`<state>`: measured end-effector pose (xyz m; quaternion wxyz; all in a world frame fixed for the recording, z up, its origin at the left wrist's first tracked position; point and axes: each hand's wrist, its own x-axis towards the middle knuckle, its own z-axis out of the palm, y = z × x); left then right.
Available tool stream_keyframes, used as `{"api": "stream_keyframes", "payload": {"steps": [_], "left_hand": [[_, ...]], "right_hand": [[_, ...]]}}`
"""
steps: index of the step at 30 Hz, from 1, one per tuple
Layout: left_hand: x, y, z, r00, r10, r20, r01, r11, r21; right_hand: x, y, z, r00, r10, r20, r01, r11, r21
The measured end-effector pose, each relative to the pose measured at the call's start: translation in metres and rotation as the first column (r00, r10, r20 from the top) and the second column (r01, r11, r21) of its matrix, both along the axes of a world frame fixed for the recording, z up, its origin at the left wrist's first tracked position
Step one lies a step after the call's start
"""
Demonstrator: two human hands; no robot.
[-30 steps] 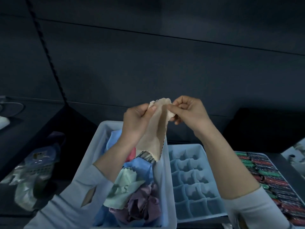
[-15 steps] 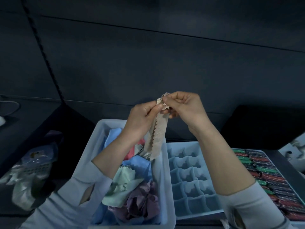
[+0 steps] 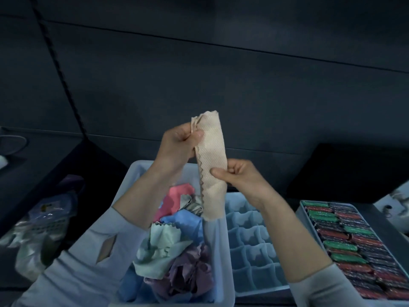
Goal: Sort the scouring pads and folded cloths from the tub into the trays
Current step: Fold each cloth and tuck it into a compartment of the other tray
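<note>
Head view: dark tabletop (image 3: 389,218) carries three containers side by side. Pale tub (image 3: 221,251) sits centre-left, holding a loose heap of cloths: pink cloth (image 3: 174,200), blue cloth (image 3: 186,220), mint cloth (image 3: 163,244), purple cloth (image 3: 188,271). Just right of it, touching or nearly so, a light-blue divided tray (image 3: 250,247), the cells in view bare. Further right, second tray (image 3: 356,249) packed with rows of red, green and dark pads. Crumpled plastic bags (image 3: 37,231) lie far left. Beige cloth (image 3: 212,165) is held upright in the air above the tub's right wall, folded lengthwise into a narrow strip, zigzag edge facing left. Left hand (image 3: 179,142) pinches the strip near its top edge. Right hand (image 3: 234,176) pinches it around the middle, thumb on the front face.
</note>
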<state>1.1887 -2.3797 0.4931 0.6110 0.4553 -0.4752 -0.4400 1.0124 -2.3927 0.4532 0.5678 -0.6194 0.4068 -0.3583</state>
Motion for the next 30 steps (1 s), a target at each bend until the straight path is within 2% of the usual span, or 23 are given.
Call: {"api": "stream_keyframes", "payload": {"steps": [2, 5, 7, 9, 11, 14, 16, 19, 22, 26, 28, 30], "left_hand": [[0.003, -0.003, -0.013, 0.997, -0.023, -0.074, 0.034, 0.986, 0.162], [0.003, 0.005, -0.047, 0.966, -0.256, 0.022, 0.229, 0.897, 0.379], [0.000, 0.010, -0.065, 0.956, -0.287, 0.060, 0.237, 0.877, 0.419], [-0.005, 0.013, -0.069, 0.973, -0.225, 0.049, 0.188, 0.899, 0.395], [-0.006, 0.014, -0.066, 0.985, -0.162, 0.061, 0.135, 0.940, 0.314], [-0.006, 0.013, -0.054, 0.988, -0.086, 0.131, 0.078, 0.995, 0.065], [-0.008, 0.014, -0.047, 0.978, -0.029, 0.208, 0.037, 0.999, -0.037], [-0.010, 0.016, -0.041, 0.965, 0.018, 0.261, -0.003, 0.998, -0.055], [-0.010, 0.019, -0.042, 0.980, -0.014, 0.201, 0.030, 0.997, -0.075], [-0.009, 0.020, -0.041, 0.978, -0.049, 0.204, 0.063, 0.996, -0.063], [-0.008, 0.018, -0.042, 0.978, -0.006, 0.206, 0.022, 0.997, -0.075], [-0.006, 0.016, -0.044, 0.979, 0.031, 0.203, -0.012, 0.995, -0.095]], "right_hand": [[0.000, 0.001, -0.006, 0.997, -0.062, 0.038, 0.061, 0.998, 0.031], [-0.003, 0.001, -0.014, 0.997, -0.079, 0.005, 0.078, 0.994, 0.076], [-0.006, 0.002, -0.019, 0.995, -0.067, -0.078, 0.074, 0.993, 0.094], [-0.010, 0.002, -0.023, 0.989, -0.054, -0.135, 0.065, 0.995, 0.074], [-0.012, 0.002, -0.021, 0.994, -0.074, -0.086, 0.075, 0.997, 0.013], [-0.012, 0.001, -0.011, 0.993, -0.115, 0.022, 0.115, 0.993, -0.035], [-0.012, 0.001, -0.004, 0.991, -0.128, 0.024, 0.130, 0.987, -0.091], [-0.011, -0.001, 0.000, 0.994, -0.109, -0.015, 0.104, 0.973, -0.208], [-0.012, -0.003, 0.001, 0.993, -0.114, 0.005, 0.112, 0.969, -0.220], [-0.013, -0.004, 0.001, 0.995, -0.098, 0.030, 0.102, 0.970, -0.221], [-0.012, -0.004, 0.001, 0.992, -0.090, 0.088, 0.106, 0.974, -0.201], [-0.013, -0.002, -0.001, 0.972, -0.081, 0.223, 0.102, 0.991, -0.085]]}}
